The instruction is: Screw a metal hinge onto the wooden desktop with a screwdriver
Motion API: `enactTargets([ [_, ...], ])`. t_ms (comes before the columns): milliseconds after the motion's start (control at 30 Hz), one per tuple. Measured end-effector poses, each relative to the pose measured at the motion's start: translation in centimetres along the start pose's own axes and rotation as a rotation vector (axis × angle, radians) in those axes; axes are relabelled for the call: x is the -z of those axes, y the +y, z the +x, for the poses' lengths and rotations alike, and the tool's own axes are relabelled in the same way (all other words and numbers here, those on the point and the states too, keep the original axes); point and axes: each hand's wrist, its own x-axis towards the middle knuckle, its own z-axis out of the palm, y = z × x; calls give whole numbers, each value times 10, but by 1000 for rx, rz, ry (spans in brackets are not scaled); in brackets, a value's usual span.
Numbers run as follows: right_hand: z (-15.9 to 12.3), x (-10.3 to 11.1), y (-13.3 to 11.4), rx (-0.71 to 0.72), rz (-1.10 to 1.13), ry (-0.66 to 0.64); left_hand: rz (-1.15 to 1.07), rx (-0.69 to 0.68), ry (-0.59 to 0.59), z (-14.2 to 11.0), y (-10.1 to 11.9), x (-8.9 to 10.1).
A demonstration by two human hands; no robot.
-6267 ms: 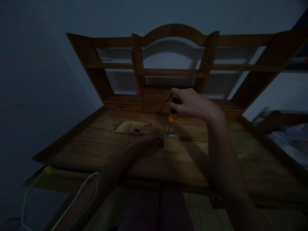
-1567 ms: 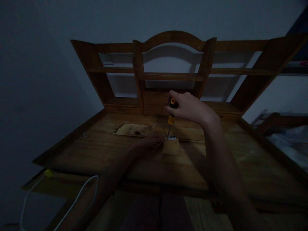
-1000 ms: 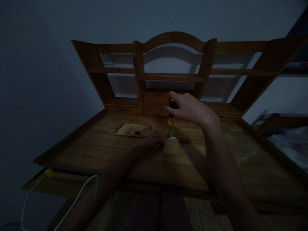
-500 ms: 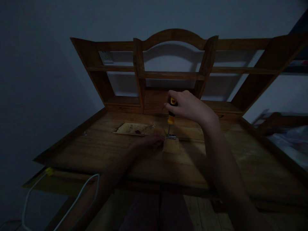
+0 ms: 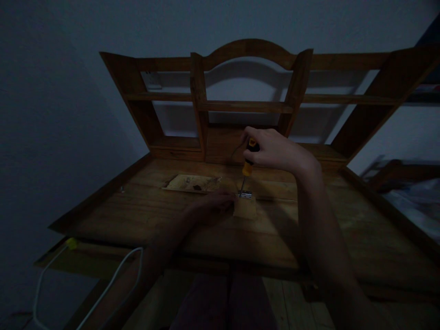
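My right hand (image 5: 275,150) is closed round the black and yellow handle of a screwdriver (image 5: 248,161), held upright. Its thin shaft comes down onto a small metal bracket (image 5: 244,195) at the far edge of a small pale wooden block (image 5: 244,207) lying on the wooden desk (image 5: 206,224). My left hand (image 5: 213,205) rests on the desk just left of the block, fingers curled with their tips against the block's left side and the bracket. The light is dim and fine detail at the tip is hard to make out.
A thin pale board (image 5: 192,183) with dark marks lies on the desk behind my left hand. A wooden shelf unit (image 5: 247,103) with an arched top stands at the back. A white cable (image 5: 113,275) with a yellow end (image 5: 70,243) hangs at the front left. My knees (image 5: 227,302) show below the desk edge.
The right hand has shifted slightly on the screwdriver handle, as if turning it; the tip stays on the bracket. The left hand and the block have kept their place. The view wobbles a little.
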Motion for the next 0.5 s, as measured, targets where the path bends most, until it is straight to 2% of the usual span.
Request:
enactTargets([
  [200, 0, -2, -3, -5, -37, 21, -46, -52, -10, 0, -3, 0],
  [367, -1, -3, -5, -39, -52, 24, -24, 17, -41, 1, 1, -1],
  [500, -2, 1, -2, -12, 24, -23, -42, -6, -17, 2, -3, 0],
])
